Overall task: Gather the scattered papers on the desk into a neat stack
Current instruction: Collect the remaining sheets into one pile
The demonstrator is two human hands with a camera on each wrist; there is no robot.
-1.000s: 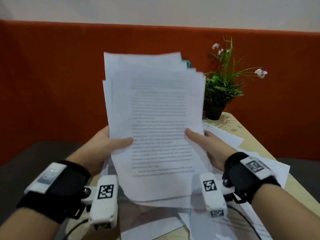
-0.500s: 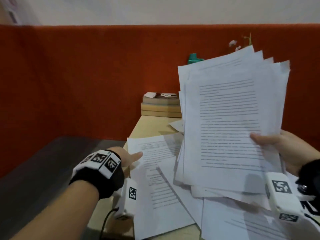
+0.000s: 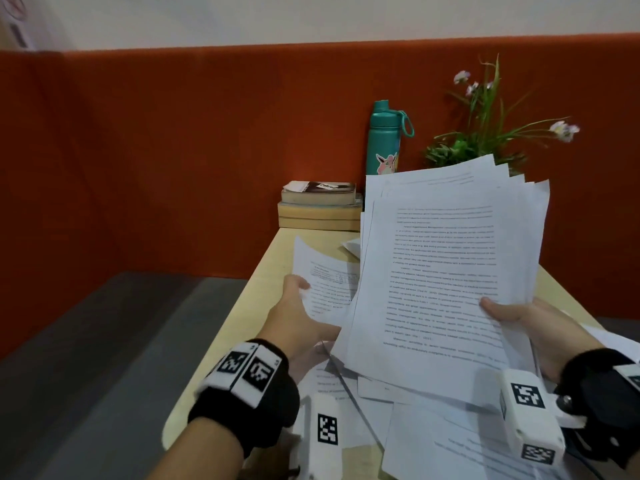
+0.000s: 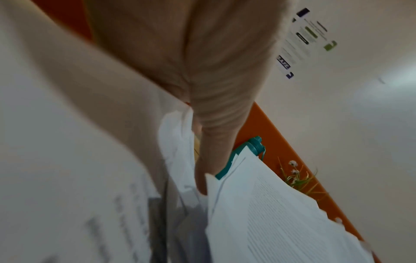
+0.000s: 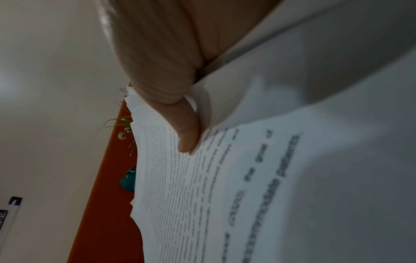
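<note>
A fanned bundle of printed sheets (image 3: 446,271) stands raised above the desk at centre right. My right hand (image 3: 519,315) grips its right edge, the thumb (image 5: 186,135) pressed on the front page. My left hand (image 3: 298,306) pinches a single printed sheet (image 3: 322,275) at its left edge and holds it lifted off the desk, just left of the bundle. In the left wrist view the thumb (image 4: 207,160) lies on that sheet (image 4: 178,156) with the bundle (image 4: 281,222) close beside. More loose papers (image 3: 433,441) lie overlapping on the desk under both hands.
The wooden desk (image 3: 256,289) ends at its left edge over a grey floor. At the back stand stacked books (image 3: 320,206), a teal bottle (image 3: 384,143) and a potted plant (image 3: 485,133) against an orange partition.
My left hand let go of the bundle, reached left to a sheet on the desk, and now lifts that sheet. My right hand carried the bundle to the right alone.
</note>
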